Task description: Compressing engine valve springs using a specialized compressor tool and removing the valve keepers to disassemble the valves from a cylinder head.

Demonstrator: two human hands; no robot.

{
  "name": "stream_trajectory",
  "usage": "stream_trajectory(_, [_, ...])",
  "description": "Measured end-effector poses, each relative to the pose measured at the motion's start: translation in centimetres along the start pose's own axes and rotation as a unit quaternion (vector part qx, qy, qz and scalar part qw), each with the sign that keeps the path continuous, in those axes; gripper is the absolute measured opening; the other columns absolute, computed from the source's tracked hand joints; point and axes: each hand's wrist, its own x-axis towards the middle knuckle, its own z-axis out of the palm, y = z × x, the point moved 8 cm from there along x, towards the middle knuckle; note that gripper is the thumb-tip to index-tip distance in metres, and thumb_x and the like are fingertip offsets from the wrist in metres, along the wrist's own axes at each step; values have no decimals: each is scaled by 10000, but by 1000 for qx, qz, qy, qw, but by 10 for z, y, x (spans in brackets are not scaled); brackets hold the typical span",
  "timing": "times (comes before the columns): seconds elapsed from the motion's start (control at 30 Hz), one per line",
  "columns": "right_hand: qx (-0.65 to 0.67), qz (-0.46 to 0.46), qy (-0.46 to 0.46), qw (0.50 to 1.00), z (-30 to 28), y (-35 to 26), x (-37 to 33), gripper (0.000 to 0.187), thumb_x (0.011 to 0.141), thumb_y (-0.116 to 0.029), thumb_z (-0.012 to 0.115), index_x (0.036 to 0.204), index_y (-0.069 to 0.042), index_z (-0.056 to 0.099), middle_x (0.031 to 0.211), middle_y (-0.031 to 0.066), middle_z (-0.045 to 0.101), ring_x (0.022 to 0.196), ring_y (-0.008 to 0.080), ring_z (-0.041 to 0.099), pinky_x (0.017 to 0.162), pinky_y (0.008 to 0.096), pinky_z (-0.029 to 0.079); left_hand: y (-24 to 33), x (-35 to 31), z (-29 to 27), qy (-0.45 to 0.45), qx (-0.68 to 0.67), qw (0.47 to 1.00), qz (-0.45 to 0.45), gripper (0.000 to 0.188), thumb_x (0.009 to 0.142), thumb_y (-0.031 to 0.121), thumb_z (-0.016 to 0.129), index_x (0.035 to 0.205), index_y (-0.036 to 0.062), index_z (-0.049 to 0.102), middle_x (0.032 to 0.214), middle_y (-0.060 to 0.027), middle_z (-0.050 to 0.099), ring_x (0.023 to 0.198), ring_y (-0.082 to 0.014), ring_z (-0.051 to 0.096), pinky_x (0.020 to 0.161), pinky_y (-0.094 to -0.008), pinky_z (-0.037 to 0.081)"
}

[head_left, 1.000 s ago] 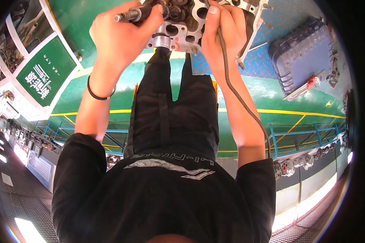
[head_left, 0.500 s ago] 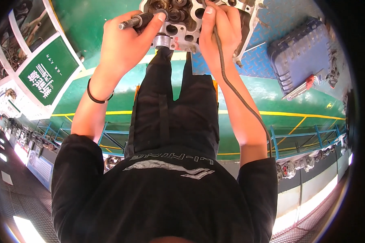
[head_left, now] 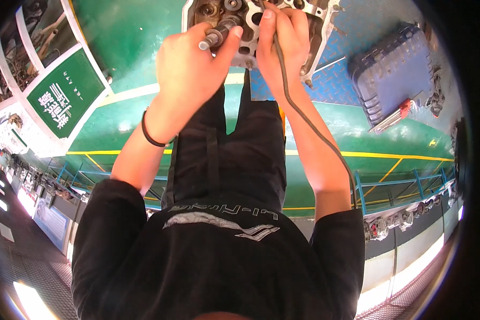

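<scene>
A cylinder head (head_left: 317,26) of bare metal, with round bores and dark recesses, lies at the top edge of the view. My left hand (head_left: 194,66) is closed around a stubby cylindrical metal tool (head_left: 212,39) with a stepped, shiny end pointing toward me; its far end meets the cylinder head's recesses. Over the head's right part is my right hand (head_left: 284,50), fingers pressed together; what they pinch, if anything, is hidden. A brown-grey cable (head_left: 304,114) runs from beside those fingers down along my right forearm.
A blue ribbed plastic case (head_left: 392,72) lies on the right, with red-ended metal tools (head_left: 394,116) by its lower edge. Blue checkered plate (head_left: 333,80) sits beneath. On the left stands a white-framed rack with a green panel (head_left: 64,93). Blue railings (head_left: 410,184) cross farther off.
My left hand has moved right with the metal tool, over the cylinder head. A silver cylinder that hung at the head's near edge is now out of sight. My right hand shifted slightly left.
</scene>
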Motion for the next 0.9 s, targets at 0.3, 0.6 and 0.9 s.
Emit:
stream_trajectory(0.3, [22, 27, -1, 999, 4, 16, -9, 163, 928, -73, 705, 1061, 16, 741, 863, 114, 577, 816, 284, 584, 713, 389, 490, 3, -10, -2, -14, -41, 999, -32, 332, 940, 290, 760, 814, 0, 658, 595, -104, 668, 528, -292, 661, 513, -373, 496])
stream_trajectory(0.6, [18, 51, -38, 998, 4, 19, -9, 181, 949, -88, 700, 1109, -14, 743, 949, 113, 606, 831, 238, 598, 727, 342, 504, -11, -26, -1, -45, -35, 997, -47, 294, 930, 208, 764, 1098, 28, 604, 734, -119, 656, 591, -327, 635, 540, -400, 487])
stream_trajectory(0.9, [111, 30, -89, 989, 0, 19, -5, 328, 1074, -224, 556, 1186, 61, 673, 1051, 170, 705, 939, 278, 629, 865, 374, 508, -13, -26, -11, -35, -167, 983, 63, 571, 870, 165, 830, 1320, -61, 562, 1162, -199, 702, 818, -329, 723, 734, -362, 585])
